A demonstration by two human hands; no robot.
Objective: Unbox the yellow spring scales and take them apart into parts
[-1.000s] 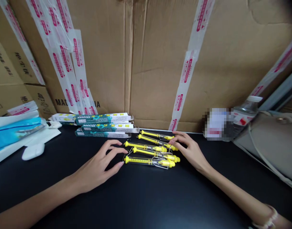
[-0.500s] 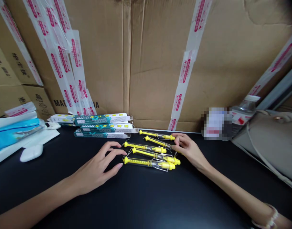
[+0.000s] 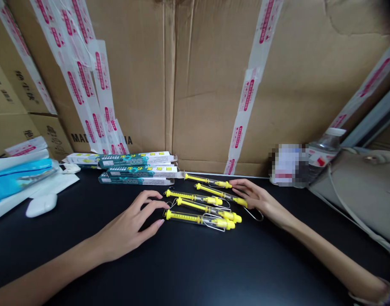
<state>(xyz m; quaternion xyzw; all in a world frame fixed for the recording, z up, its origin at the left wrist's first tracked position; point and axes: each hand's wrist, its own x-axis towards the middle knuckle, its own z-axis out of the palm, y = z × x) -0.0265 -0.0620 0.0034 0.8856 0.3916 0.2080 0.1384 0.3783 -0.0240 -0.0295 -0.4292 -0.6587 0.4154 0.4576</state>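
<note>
Several yellow-and-clear tube spring scales lie side by side on the black tabletop, wire hooks at their ends. My left hand (image 3: 131,225) is open, fingers spread and curved, its fingertips by the left ends of the nearer scales; the middle fingertip meets a wire hook. My right hand (image 3: 260,199) has the yellow right end of the second-farthest spring scale (image 3: 222,194) between thumb and fingers. Its index fingertip reaches the tip of the farthest spring scale (image 3: 207,181). Closest to me lies another spring scale (image 3: 195,218), its wire loop along the tube.
Slim teal-and-white boxes (image 3: 139,171) are stacked behind the scales, against a taped cardboard wall (image 3: 207,85). On the left are a white earbud case (image 3: 41,205) and a blue packet (image 3: 19,176). A clear bottle (image 3: 324,157) and a beige bag (image 3: 360,191) stand on the right.
My right hand has shifted right and its fingers have straightened. The second-farthest scale has slid slightly right, and its yellow end and wire hook now show. My left hand has barely moved.
</note>
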